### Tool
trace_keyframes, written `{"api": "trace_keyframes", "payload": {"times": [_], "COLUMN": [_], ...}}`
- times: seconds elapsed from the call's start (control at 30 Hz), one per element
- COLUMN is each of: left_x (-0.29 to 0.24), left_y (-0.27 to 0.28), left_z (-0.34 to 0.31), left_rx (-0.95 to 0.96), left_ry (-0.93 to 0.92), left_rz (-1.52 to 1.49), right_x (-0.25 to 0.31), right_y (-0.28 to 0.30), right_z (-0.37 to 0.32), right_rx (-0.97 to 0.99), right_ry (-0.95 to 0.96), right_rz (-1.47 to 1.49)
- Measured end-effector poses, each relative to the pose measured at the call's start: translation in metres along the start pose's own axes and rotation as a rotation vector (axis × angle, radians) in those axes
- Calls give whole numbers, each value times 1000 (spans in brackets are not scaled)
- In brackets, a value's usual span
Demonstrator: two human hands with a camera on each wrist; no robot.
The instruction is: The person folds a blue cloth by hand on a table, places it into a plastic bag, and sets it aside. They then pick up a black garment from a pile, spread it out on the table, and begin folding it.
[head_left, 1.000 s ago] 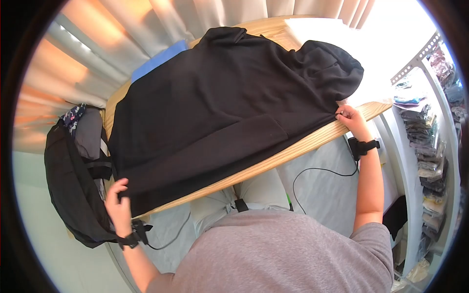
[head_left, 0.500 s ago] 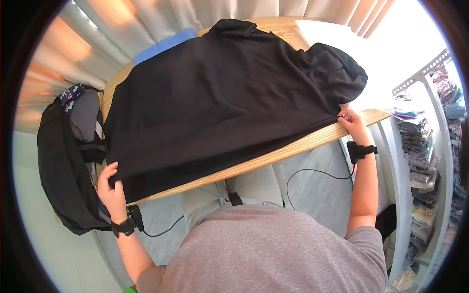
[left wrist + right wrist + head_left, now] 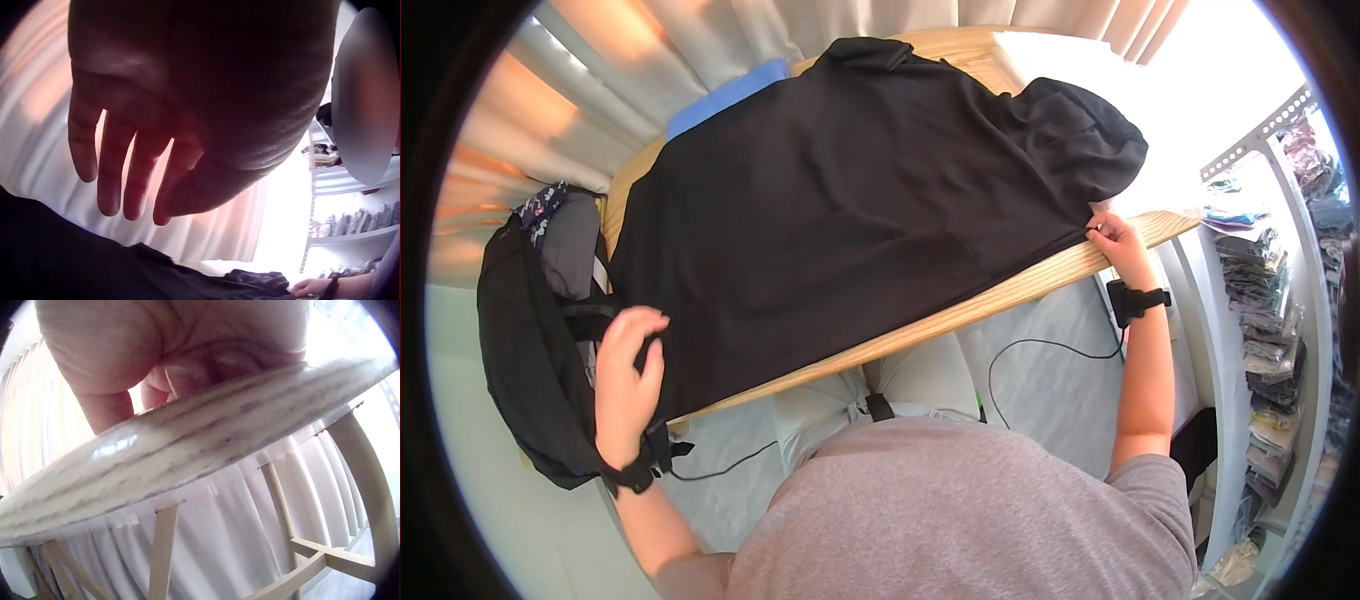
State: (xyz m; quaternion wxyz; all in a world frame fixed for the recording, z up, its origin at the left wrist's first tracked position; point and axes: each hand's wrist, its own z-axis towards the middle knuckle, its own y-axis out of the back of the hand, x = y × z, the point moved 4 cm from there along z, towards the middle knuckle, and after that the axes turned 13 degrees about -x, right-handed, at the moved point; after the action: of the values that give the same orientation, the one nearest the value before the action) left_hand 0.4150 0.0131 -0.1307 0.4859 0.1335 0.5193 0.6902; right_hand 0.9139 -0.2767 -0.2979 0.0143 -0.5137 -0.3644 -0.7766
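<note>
A black hooded garment (image 3: pixel 820 220) lies spread over the wooden table (image 3: pixel 1040 283), its hood toward the right end. My left hand (image 3: pixel 628 375) is raised over the garment's lower left corner; in the left wrist view the fingers of that hand (image 3: pixel 134 169) hang spread and relaxed, holding nothing, with the black cloth (image 3: pixel 75 262) below. At the table's front right edge my right hand (image 3: pixel 1122 248) pinches the garment's edge near the hood. The right wrist view shows the right hand (image 3: pixel 181 350) over the table edge (image 3: pixel 187 444), its fingertips mostly hidden.
A black bag (image 3: pixel 535 350) with grey cloth stands against the table's left end. Blue material (image 3: pixel 725 100) lies at the back edge, white sheets (image 3: pixel 1065 55) at the back right. Shelves of packed items (image 3: pixel 1265 330) stand on the right. A cable (image 3: pixel 1010 352) hangs below the table.
My left hand has let go of the garment's lower left edge and risen off it. The front part of the cloth now lies flatter. My right hand has stayed in place.
</note>
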Motion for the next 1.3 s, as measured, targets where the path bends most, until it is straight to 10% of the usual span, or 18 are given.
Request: {"api": "trace_keyframes", "payload": {"times": [0.43, 0.63, 1.3], "left_x": [-58, -33, 11], "left_y": [-216, -240, -218], "left_z": [124, 129, 130], "left_rx": [388, 407, 429], "left_ry": [-395, 128, 329], "left_rz": [-306, -341, -413], "right_x": [3, -6, -2], "right_y": [1, 1, 3], "right_z": [-7, -8, -8], "right_rx": [-85, -129, -147], "right_ry": [-62, -12, 1], "right_rz": [44, 34, 44]}}
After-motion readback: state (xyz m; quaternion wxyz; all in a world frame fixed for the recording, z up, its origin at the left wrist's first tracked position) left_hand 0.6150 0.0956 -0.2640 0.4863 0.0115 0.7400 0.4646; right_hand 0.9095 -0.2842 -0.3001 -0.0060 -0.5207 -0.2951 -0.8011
